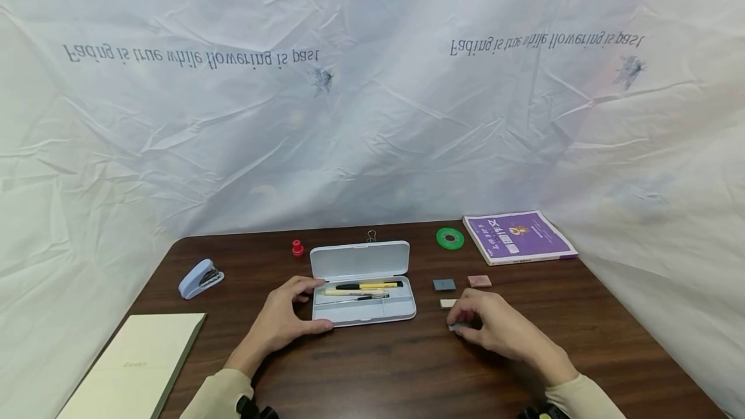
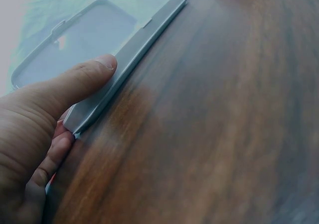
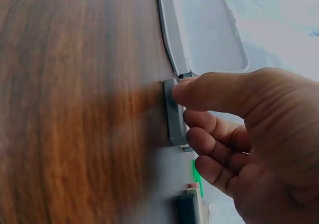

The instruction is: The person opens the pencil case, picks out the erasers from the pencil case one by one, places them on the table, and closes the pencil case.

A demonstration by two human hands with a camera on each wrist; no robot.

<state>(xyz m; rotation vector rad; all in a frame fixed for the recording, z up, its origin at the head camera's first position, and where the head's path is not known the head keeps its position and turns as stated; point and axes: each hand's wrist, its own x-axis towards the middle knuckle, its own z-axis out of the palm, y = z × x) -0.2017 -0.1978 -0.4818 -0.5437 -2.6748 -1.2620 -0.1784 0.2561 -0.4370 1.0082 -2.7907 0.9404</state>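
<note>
An open white pencil case (image 1: 401, 311) stands on the table with its lid tipped up at the back. Yellow-and-black pens (image 1: 372, 286) and other slim writing tools lie in its compartments. My left hand (image 1: 284, 317) grips the case's left end, thumb at the front edge and fingers round the far side. To the right of the case, my right hand (image 1: 495, 325) pinches a small grey eraser (image 3: 173, 113) between thumb and fingers, low over the table. Just beyond those fingers lie a white eraser (image 1: 447, 304), a blue-grey eraser (image 1: 444, 284) and a pink eraser (image 1: 480, 281).
A light blue stapler (image 1: 200, 279) and a pale notebook (image 1: 134, 364) are on the left. Along the back are a red bell-shaped piece (image 1: 297, 248), a binder clip (image 1: 372, 236), a green tape roll (image 1: 450, 238) and a purple book (image 1: 520, 236). A printed curtain (image 1: 361, 115) hangs behind.
</note>
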